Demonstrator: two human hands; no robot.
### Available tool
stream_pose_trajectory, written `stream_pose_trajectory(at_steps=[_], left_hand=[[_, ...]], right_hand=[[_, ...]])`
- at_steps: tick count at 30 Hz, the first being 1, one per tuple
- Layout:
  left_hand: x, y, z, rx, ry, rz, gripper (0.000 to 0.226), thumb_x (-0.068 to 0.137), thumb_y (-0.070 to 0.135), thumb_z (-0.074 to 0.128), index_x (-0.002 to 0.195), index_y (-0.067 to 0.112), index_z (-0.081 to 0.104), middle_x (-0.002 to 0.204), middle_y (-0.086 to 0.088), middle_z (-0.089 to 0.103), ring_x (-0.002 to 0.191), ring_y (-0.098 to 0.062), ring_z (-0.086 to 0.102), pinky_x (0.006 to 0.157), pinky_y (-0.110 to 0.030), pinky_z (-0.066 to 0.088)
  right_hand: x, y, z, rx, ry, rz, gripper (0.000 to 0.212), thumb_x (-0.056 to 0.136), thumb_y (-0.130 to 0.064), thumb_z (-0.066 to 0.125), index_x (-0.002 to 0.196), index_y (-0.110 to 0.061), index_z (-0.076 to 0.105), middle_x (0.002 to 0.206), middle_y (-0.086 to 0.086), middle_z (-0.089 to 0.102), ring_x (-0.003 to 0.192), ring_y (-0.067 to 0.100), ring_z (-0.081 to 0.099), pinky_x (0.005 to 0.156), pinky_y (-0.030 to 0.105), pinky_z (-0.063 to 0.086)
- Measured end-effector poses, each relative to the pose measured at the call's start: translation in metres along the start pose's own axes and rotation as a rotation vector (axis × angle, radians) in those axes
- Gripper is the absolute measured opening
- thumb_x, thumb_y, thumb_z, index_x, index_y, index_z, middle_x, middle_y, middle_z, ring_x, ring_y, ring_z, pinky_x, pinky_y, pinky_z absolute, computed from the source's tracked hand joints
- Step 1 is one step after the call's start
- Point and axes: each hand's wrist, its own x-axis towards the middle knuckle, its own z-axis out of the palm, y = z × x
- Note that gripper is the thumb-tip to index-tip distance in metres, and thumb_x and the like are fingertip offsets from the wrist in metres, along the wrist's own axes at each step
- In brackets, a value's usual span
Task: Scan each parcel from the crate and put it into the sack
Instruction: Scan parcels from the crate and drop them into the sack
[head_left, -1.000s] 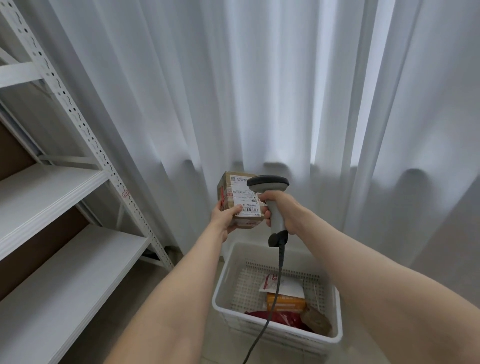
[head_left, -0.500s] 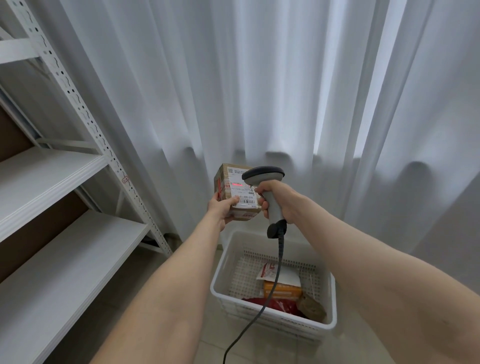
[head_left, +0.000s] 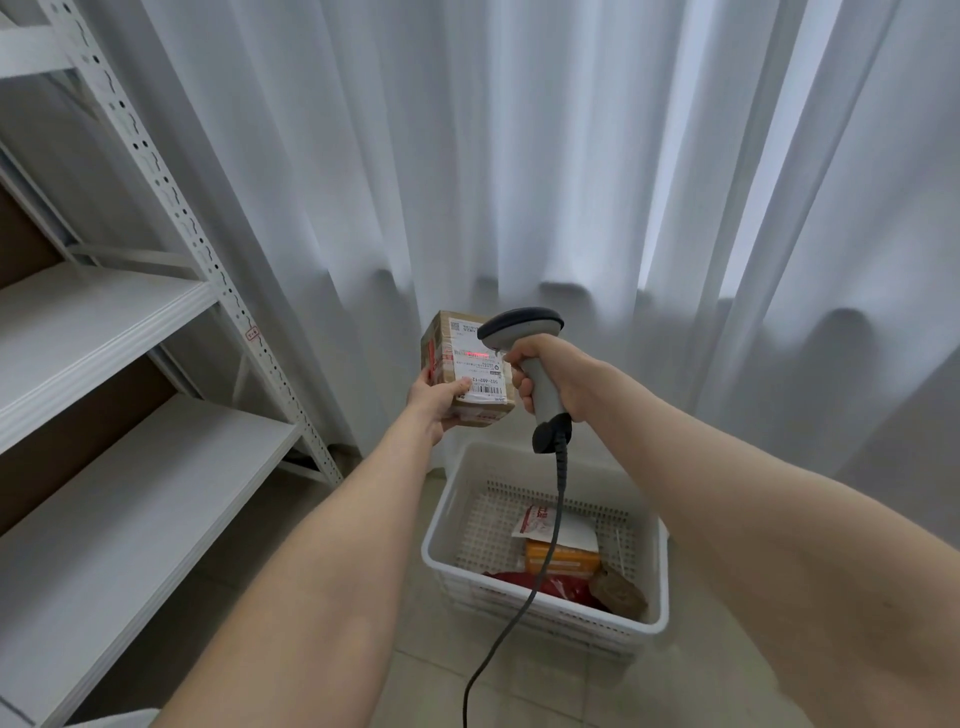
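Note:
My left hand (head_left: 439, 402) holds a small cardboard parcel (head_left: 465, 364) from below, its white label facing me. My right hand (head_left: 553, 371) grips the handle of a grey barcode scanner (head_left: 522, 332), whose head sits right beside the label. A red scan line glows on the label. Below both hands stands the white crate (head_left: 545, 613) on the floor, with a white pouch (head_left: 556, 527), an orange packet (head_left: 563, 558), a red bag (head_left: 545, 584) and a brown parcel (head_left: 621, 592) inside. No sack is in view.
A white metal shelving unit (head_left: 104, 395) fills the left side. White curtains (head_left: 571, 182) hang behind the crate. The scanner's dark cable (head_left: 519, 623) drops across the crate to the tiled floor.
The red scan line has appeared on the label. Parcel and scanner have drifted slightly up and left in view. Both hands keep their holds.

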Motion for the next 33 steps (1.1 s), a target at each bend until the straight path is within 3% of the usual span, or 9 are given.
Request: stream_pose_trajectory(at_steps=[5,12,19,25,29,33], left_hand=[[0.003,-0.002,-0.011,0.000,0.012,-0.012,0.058,0.086,-0.001,0.064,0.137,0.016,0.042,0.109,-0.008,0.064,0.079,-0.022,0.065,0.057,-0.039,0.055],[0.013,-0.007,-0.025,-0.028,-0.011,-0.037,0.055,0.089,-0.001,0.061,0.138,0.015,0.042,0.124,-0.014,0.061,0.096,-0.031,0.063,0.083,-0.053,0.053],[0.019,-0.010,-0.033,-0.043,-0.028,-0.057,0.051,0.091,0.000,0.058,0.138,0.015,0.043,0.126,-0.015,0.060,0.096,-0.031,0.062,0.076,-0.050,0.053],[0.024,-0.011,-0.036,-0.056,-0.027,-0.061,0.051,0.092,0.000,0.058,0.139,0.013,0.043,0.129,-0.015,0.059,0.112,-0.035,0.060,0.089,-0.055,0.051],[0.025,-0.011,-0.037,-0.062,-0.017,-0.060,0.050,0.092,0.000,0.057,0.139,0.013,0.043,0.129,-0.015,0.059,0.113,-0.035,0.059,0.077,-0.050,0.052],[0.026,-0.011,-0.038,-0.063,-0.017,-0.063,0.050,0.092,0.000,0.057,0.138,0.013,0.043,0.129,-0.014,0.059,0.109,-0.033,0.060,0.077,-0.048,0.051]], right_hand=[[0.001,-0.002,0.007,-0.015,0.012,0.011,0.011,0.082,-0.014,0.058,0.072,-0.012,0.052,0.055,0.000,0.054,0.038,0.010,0.045,0.045,0.018,0.043],[-0.001,-0.002,0.017,-0.030,0.010,0.023,0.010,0.081,-0.014,0.058,0.073,-0.012,0.053,0.055,0.000,0.055,0.039,0.010,0.046,0.045,0.018,0.044],[-0.005,-0.005,0.025,-0.049,0.018,0.032,0.009,0.082,-0.014,0.058,0.075,-0.012,0.053,0.056,0.000,0.055,0.040,0.009,0.046,0.045,0.018,0.044],[-0.008,-0.006,0.030,-0.045,0.046,0.044,0.011,0.083,-0.013,0.059,0.074,-0.012,0.053,0.056,0.000,0.054,0.039,0.009,0.046,0.044,0.017,0.044],[-0.008,-0.006,0.032,-0.045,0.054,0.050,0.010,0.082,-0.014,0.060,0.074,-0.012,0.053,0.057,0.000,0.055,0.040,0.009,0.046,0.045,0.017,0.044],[-0.008,-0.008,0.033,-0.041,0.058,0.051,0.011,0.082,-0.014,0.060,0.074,-0.011,0.053,0.057,0.001,0.055,0.039,0.009,0.047,0.045,0.017,0.044]])
